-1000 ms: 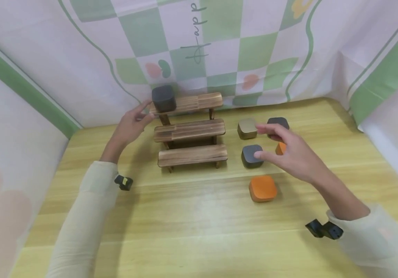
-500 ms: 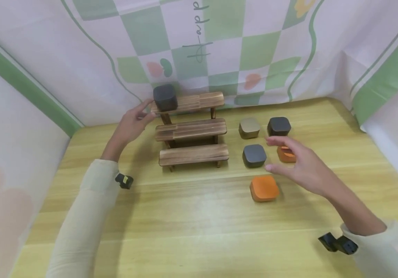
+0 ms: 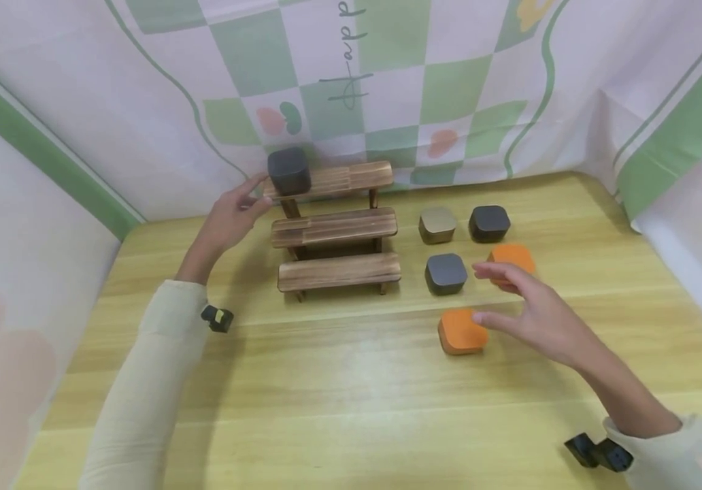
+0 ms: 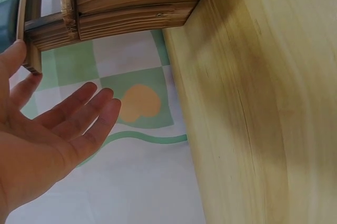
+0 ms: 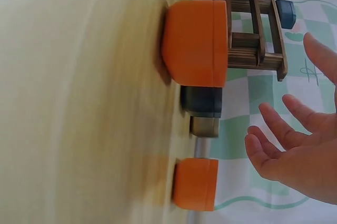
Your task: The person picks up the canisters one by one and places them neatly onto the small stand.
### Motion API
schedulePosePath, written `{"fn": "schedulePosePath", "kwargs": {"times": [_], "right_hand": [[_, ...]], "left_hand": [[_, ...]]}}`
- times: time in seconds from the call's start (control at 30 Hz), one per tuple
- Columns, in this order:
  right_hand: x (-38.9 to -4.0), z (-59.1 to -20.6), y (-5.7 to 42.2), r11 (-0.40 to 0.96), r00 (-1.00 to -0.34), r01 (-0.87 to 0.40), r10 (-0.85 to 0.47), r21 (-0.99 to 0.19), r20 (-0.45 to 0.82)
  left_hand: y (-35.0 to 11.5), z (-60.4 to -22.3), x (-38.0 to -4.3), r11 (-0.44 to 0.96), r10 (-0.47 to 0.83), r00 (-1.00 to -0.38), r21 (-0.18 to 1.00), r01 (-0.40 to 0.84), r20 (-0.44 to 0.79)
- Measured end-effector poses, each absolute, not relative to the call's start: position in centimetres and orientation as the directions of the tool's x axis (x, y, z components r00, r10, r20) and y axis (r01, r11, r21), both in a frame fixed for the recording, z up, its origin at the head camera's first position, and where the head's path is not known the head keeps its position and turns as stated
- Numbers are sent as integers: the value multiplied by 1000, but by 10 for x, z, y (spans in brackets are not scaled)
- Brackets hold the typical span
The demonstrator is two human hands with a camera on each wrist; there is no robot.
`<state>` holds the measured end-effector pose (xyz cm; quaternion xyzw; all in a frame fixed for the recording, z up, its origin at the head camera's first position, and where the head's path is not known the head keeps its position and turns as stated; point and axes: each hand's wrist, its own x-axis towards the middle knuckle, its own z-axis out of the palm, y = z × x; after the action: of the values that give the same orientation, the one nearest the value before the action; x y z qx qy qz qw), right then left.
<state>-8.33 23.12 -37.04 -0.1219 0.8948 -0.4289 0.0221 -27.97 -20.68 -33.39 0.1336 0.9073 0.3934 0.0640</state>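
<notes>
A three-tier wooden stand (image 3: 339, 228) stands against the back cloth. On its top tier, at the left end, sits a dark rounded-square box (image 3: 289, 170). My left hand (image 3: 228, 221) holds that end of the top board between thumb and forefinger; its other fingers (image 4: 84, 111) stretch out free. Hovering at the right, my right hand (image 3: 537, 316) has its fingers spread and nothing in them. Below and beside it are two orange boxes, a front one (image 3: 460, 333) and a rear one (image 3: 513, 257). The right wrist view shows a lid seam on the nearer orange box (image 5: 192, 42).
Left of the rear orange box stands a grey box (image 3: 445, 273). Behind are a gold box (image 3: 437, 224) and a black box (image 3: 489, 223). Checked cloth (image 3: 388, 102) hangs along the back of the wooden table (image 3: 326, 408), with more cloth on both sides.
My right hand has drawn back from over the gold and grey boxes, moving right and toward me, above the orange ones. The left hand stays at the stand. No box has moved.
</notes>
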Motion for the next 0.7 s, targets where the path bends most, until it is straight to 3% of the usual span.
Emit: {"fn": "schedulePosePath", "kwargs": {"times": [0.7], "right_hand": [[-69, -397, 230, 580, -959, -212, -278, -786, 54]], "left_hand": [[-208, -338, -280, 624, 298, -955, 757, 195, 1]]}}
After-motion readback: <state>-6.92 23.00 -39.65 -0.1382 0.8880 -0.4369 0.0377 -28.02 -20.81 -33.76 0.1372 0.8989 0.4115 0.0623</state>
